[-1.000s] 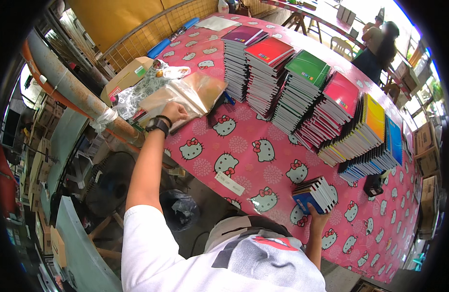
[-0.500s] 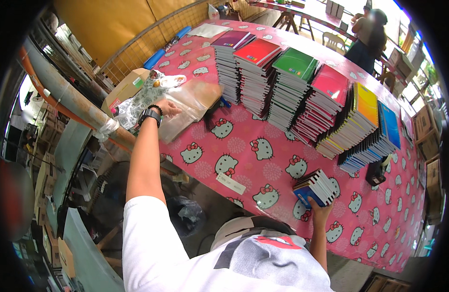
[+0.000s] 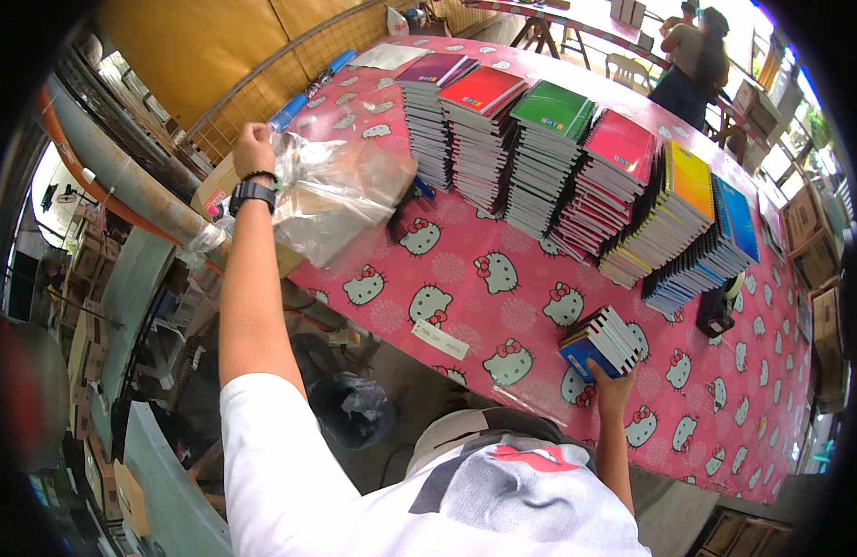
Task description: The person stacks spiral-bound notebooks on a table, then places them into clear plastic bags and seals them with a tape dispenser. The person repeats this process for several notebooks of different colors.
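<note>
My left hand [image 3: 254, 153], with a dark watch and a beaded bracelet at its wrist, is raised at the table's far left. Its fingers are closed on a clear plastic bag [image 3: 322, 223], which spreads loosely to the right over other clear bags; the exact grip is hard to see. My right hand [image 3: 616, 385] grips a small bundle of spiral notebooks [image 3: 599, 345] with a blue cover facing me, close above or on the near side of the table. Tall notebook stacks stand in a row beyond: purple [image 3: 430, 69], red [image 3: 482, 89], green [image 3: 554, 108], pink [image 3: 620, 147], yellow [image 3: 688, 186] and blue [image 3: 734, 221].
A pink cat-print cloth [image 3: 465, 278] covers the table. A paper strip [image 3: 440, 340] lies near its front edge, a black tape dispenser [image 3: 716, 320] to the right. A rusty pole [image 3: 141, 186] rises at the left. Two people [image 3: 697, 65] are at the far right.
My left hand has moved up and left, drawing a clear plastic bag across the patterned plastic. My right hand stays with the notebook bundle at nearly the same place.
</note>
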Tool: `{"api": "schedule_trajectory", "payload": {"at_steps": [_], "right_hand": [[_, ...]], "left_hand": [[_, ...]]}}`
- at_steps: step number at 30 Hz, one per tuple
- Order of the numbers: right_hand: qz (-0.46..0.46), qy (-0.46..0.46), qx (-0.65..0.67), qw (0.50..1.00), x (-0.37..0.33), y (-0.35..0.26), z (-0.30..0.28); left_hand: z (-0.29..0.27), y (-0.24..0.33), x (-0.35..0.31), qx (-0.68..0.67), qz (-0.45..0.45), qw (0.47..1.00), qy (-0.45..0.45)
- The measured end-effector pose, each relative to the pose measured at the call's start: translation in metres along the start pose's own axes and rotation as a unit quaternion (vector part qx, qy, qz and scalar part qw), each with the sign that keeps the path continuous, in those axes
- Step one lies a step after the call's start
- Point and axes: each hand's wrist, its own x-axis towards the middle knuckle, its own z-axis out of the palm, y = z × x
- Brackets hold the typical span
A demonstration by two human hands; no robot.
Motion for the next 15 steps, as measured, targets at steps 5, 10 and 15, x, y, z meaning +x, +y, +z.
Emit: {"api": "schedule_trajectory", "payload": {"at_steps": [5,10,15], "right_hand": [[-0.011,0.039,0.020,0.999,-0.003,0.004,-0.021],[0.005,0.102,0.086,0.991,-0.007,-0.012,-0.060],[0.007,0.129,0.148,0.980,-0.010,-0.041,-0.104]], "left_hand": [[-0.046,0.087,-0.015,-0.289,0.042,0.941,0.170],[-0.009,0.191,-0.233,-0.428,0.036,0.867,-0.254],[0.016,0.255,-0.423,-0.355,0.411,0.668,-0.509]]}}
